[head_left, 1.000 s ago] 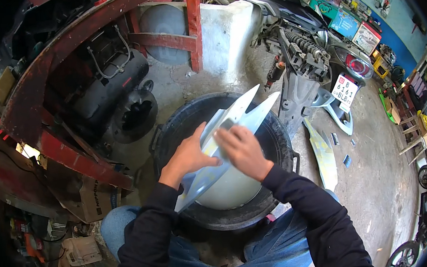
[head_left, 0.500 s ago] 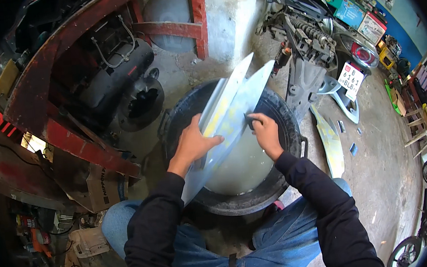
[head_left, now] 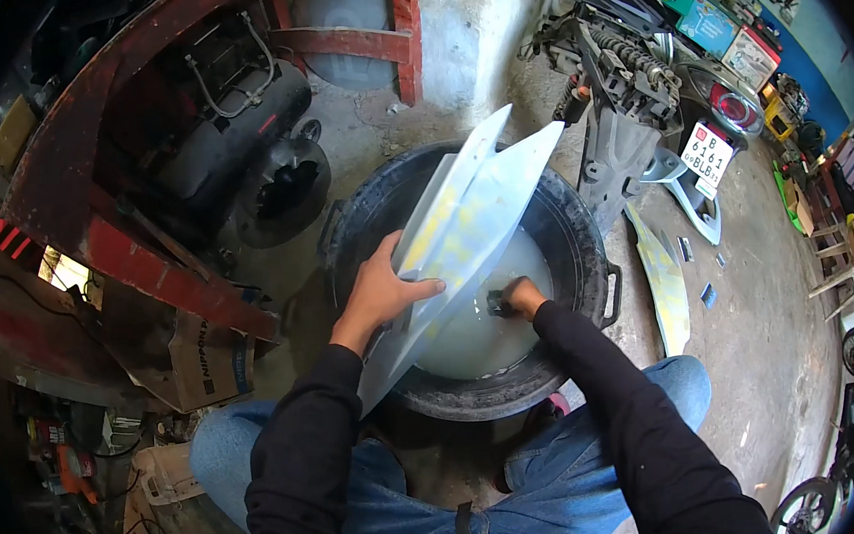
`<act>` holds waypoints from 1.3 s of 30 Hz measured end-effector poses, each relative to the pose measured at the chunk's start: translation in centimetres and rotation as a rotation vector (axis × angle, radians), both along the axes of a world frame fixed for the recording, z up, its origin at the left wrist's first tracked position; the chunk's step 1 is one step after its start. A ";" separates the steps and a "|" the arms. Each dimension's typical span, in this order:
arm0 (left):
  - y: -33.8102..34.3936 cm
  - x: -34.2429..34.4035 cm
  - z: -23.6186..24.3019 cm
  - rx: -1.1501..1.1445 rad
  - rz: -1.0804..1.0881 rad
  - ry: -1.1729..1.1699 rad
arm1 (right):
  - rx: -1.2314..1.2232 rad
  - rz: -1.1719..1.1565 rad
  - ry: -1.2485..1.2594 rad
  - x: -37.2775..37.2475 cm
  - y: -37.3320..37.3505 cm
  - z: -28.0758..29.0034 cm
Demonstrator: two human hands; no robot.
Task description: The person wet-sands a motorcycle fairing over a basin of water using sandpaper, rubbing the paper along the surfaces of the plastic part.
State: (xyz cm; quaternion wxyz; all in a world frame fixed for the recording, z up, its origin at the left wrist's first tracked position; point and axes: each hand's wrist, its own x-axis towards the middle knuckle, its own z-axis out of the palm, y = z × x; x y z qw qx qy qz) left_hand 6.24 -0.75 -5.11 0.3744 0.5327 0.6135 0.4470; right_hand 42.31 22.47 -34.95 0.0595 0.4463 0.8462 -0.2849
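My left hand (head_left: pixel 383 289) grips a long, pointed pale blue-white plastic panel (head_left: pixel 488 207) with yellow patches, held tilted over a black plastic tub (head_left: pixel 503 399). My right hand (head_left: pixel 517 297) is down in the tub at the cloudy water (head_left: pixel 474 349), under the panel's right edge, its fingers closed on a small dark pad (head_left: pixel 498 305); the fingertips are partly hidden. The tub stands between my jeans-clad knees.
At left stand a red metal frame (head_left: pixel 182 276), a black compressor tank (head_left: pixel 227 147) and cardboard (head_left: pixel 195 376). A partly stripped motorbike (head_left: pixel 625 101) stands at upper right, another patched panel (head_left: pixel 666 308) lies on the floor below it, and a wooden chair (head_left: pixel 844 274) is at far right.
My right hand has moved from the panel's face down into the tub with the dark pad. The panel tilted upward earlier; my left hand still grips it.
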 end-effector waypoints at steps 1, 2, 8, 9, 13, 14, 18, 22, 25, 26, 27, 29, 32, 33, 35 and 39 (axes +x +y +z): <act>-1.9 -1.7 0.0 -0.028 0.090 0.093 | -0.187 -0.002 0.101 -4.7 -2.3 -0.4; -3.1 -2.7 0.0 -0.062 0.131 0.125 | -0.430 -0.053 0.206 -7.9 -4.1 0.2; -4.4 -4.6 1.0 -0.071 0.204 0.225 | -1.042 -0.514 0.492 -13.8 -7.5 18.6; -3.9 -4.5 0.8 -0.041 0.207 0.213 | -0.872 -0.268 0.525 -13.2 -7.3 22.3; -3.6 -3.8 1.5 -0.041 0.198 0.237 | -0.888 -0.296 0.683 -17.0 -10.0 36.7; -3.7 -3.6 2.1 -0.061 0.195 0.264 | -0.867 -0.304 0.783 -18.1 -10.7 38.6; -3.7 -2.3 3.6 -0.054 0.195 0.349 | -0.094 0.010 0.903 -20.6 -12.9 41.4; -3.9 -1.9 3.8 -0.098 0.183 0.350 | 0.754 0.626 0.611 -20.6 -15.8 37.1; -4.1 -1.7 3.4 -0.099 0.177 0.310 | 0.883 0.613 0.490 -19.2 -15.7 34.2; -4.2 -1.7 3.3 -0.103 0.156 0.246 | 0.877 0.550 0.506 -18.8 -15.1 33.9; -4.3 -1.8 3.0 -0.107 0.160 0.243 | 0.851 0.498 0.494 -18.8 -14.2 34.2; -4.3 -2.0 2.2 -0.050 0.195 0.202 | 0.873 0.491 0.516 -18.9 -14.7 33.3; -4.7 -2.0 1.8 -0.074 0.239 0.289 | 0.908 0.633 0.609 -19.6 -17.2 31.5; -4.7 -1.8 1.6 -0.064 0.252 0.293 | 0.895 0.622 0.618 -19.6 -15.9 31.9; -4.2 -1.7 1.6 -0.065 0.260 0.280 | 0.891 0.522 0.569 -19.7 -12.5 33.1; -4.5 -1.7 1.5 -0.096 0.240 0.216 | 0.903 0.544 0.585 -19.5 -15.1 31.8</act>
